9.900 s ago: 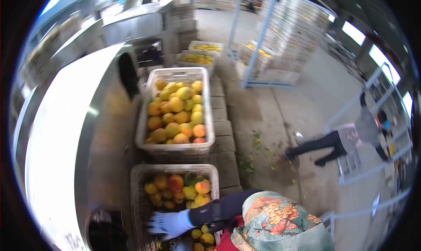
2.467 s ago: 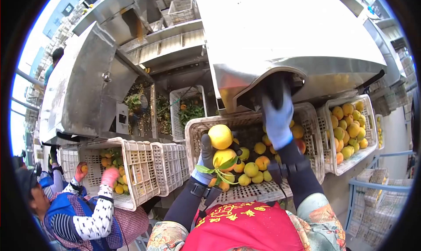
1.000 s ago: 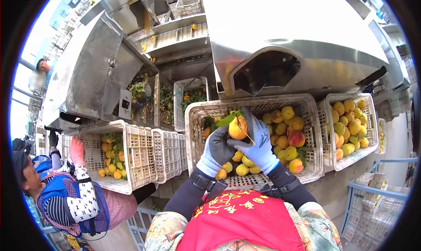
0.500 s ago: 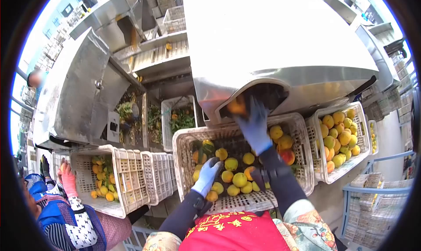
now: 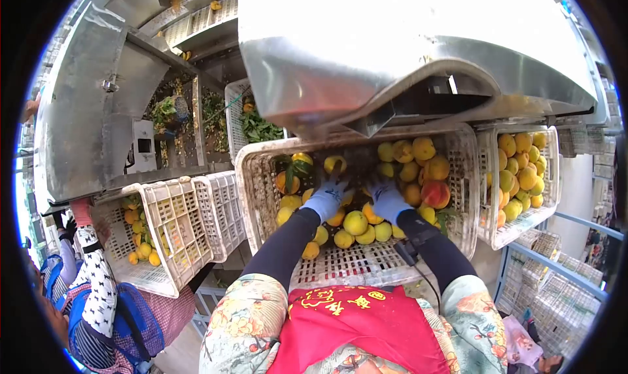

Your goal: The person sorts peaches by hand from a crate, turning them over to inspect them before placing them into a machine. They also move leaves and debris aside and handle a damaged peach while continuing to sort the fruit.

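Both my hands wear blue gloves with dark fingers and reach down into a white plastic crate (image 5: 356, 279) of yellow peaches (image 5: 355, 223). My left hand (image 5: 325, 199) has its fingers stretched out among the fruit, just below a single peach (image 5: 334, 164). Close beside it, my right hand (image 5: 387, 199) also has its fingers extended, next to the peaches piled on the right side. The fingertips are partly lost in shadow. A red-blushed peach (image 5: 435, 194) lies to the right of that hand. Above the crate opens the metal chute (image 5: 425, 106) of a machine.
A second crate of peaches (image 5: 523, 171) stands at the right, by a blue rail (image 5: 562, 269). At the left, a co-worker (image 5: 98, 295) stands at a tilted crate (image 5: 173, 237) with fruit. Behind is a crate of leaves (image 5: 261, 125).
My right hand has come down from the chute opening into the crate. My left hand has moved forward, beside it. More peaches lie at the crate's right side. The view has shifted.
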`<state>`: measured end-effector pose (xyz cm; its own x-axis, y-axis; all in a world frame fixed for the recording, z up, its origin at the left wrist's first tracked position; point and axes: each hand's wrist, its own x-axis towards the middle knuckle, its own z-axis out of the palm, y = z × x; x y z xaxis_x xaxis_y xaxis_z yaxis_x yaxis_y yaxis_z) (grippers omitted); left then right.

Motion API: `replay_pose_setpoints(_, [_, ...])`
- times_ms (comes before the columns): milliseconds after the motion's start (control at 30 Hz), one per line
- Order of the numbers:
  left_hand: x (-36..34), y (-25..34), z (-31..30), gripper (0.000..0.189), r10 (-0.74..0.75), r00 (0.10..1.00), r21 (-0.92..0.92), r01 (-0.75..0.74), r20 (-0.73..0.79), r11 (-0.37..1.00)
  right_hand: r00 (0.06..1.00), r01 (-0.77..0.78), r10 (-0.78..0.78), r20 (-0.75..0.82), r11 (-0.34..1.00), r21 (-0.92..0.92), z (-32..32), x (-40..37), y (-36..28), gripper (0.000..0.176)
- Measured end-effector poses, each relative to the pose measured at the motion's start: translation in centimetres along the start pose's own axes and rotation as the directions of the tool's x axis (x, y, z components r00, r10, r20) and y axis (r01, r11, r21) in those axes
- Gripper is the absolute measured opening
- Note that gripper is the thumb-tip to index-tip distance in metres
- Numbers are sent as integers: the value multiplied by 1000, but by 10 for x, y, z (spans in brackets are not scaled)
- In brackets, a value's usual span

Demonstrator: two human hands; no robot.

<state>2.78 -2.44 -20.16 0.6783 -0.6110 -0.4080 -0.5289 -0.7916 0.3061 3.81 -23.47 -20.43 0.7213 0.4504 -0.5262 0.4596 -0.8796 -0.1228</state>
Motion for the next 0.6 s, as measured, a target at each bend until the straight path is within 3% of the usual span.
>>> replay_pose_setpoints(67, [17,-15,9,65,53,998,-26,-53,20,998,989,38,-77,-126,958,-284,27,19,-3,68])
replay_pose_setpoints(133, [36,-28,18,76,177,982,-87,-171,67,981,984,5,-56,-168,957,-291,45,56,-6,68])
replay_pose_setpoints(200, [48,-28,-3,83,149,985,-57,-145,82,988,977,-38,-26,-212,956,-292,37,69,5,68])
replay_pose_setpoints(267, [47,-10,-31,86,26,974,7,-28,224,1000,994,83,-97,-44,967,-241,16,54,6,67])
replay_pose_setpoints(300, [46,-14,-29,86,26,974,10,-29,224,1000,994,82,-96,-47,967,-240,-2,47,7,67])
replay_pose_setpoints(333, [41,-16,-22,83,-67,971,-253,127,230,959,989,-74,91,-120,987,140,-21,32,10,68])
replay_pose_setpoints(367, [31,-13,-14,80,-153,951,-496,273,270,824,952,-199,288,-104,839,506,-34,13,11,70])
replay_pose_setpoints(400, [23,-13,-12,80,-156,951,-496,276,269,823,953,-195,285,-105,841,505,-46,2,15,70])
replay_pose_setpoints(433, [15,-16,-12,75,-256,956,-881,244,147,406,947,-17,248,-204,673,740,-55,-8,19,74])
replay_pose_setpoints(467, [5,-12,-10,70,-389,916,-991,55,97,-118,921,174,247,-302,433,884,-62,-21,17,79])
replay_pose_setpoints(500, [-6,-5,-23,68,-278,958,-875,-71,75,-479,916,180,254,-311,433,883,-70,-31,14,79])
replay_pose_setpoints(533, [-20,3,-47,66,-179,984,-619,-138,3,-773,893,243,267,-363,393,887,-78,-41,9,77])
replay_pose_setpoints(600, [-46,25,-92,73,-107,983,-453,-164,-148,-876,859,315,288,-422,352,881,-94,-61,-4,75])
